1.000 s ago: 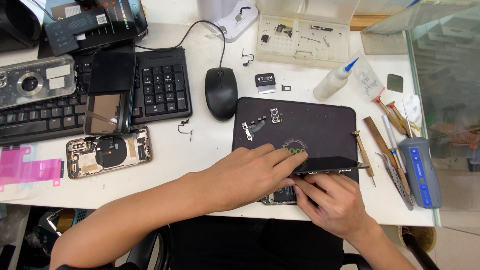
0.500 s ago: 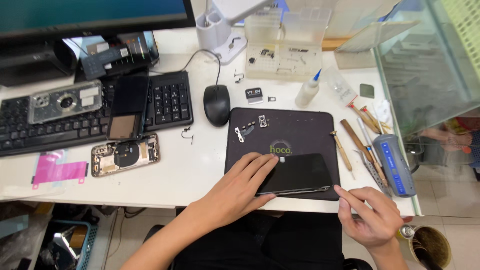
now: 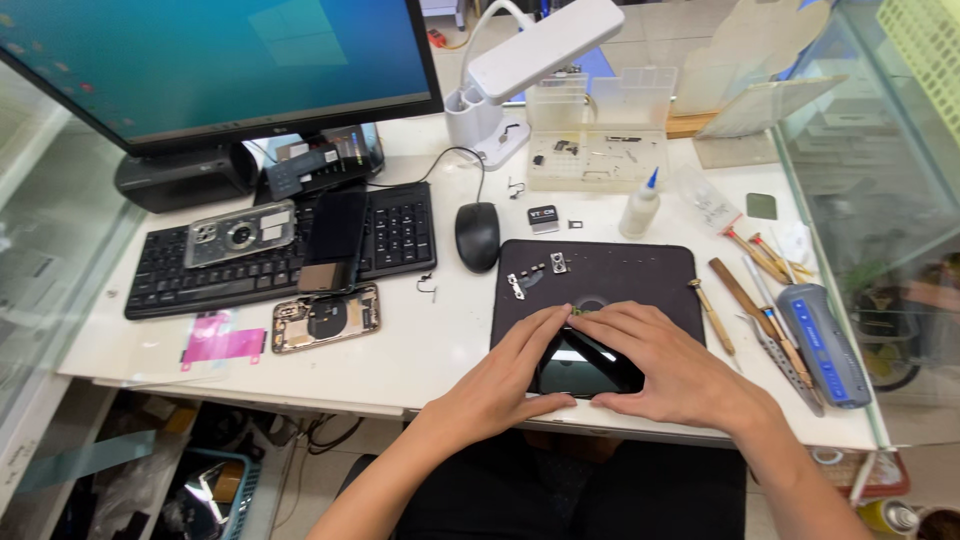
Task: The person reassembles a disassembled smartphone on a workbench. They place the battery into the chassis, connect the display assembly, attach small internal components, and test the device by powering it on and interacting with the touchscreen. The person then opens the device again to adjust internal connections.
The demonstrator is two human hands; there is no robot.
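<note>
Both the left hand (image 3: 510, 375) and the right hand (image 3: 665, 365) lay flat, fingers spread, pressing the thin black phone screen (image 3: 585, 365) on the dark work mat (image 3: 640, 275); it looked light, glassy, fragile, best gripped by its edges.

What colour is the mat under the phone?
Black mat, clearest in the head view.
</note>
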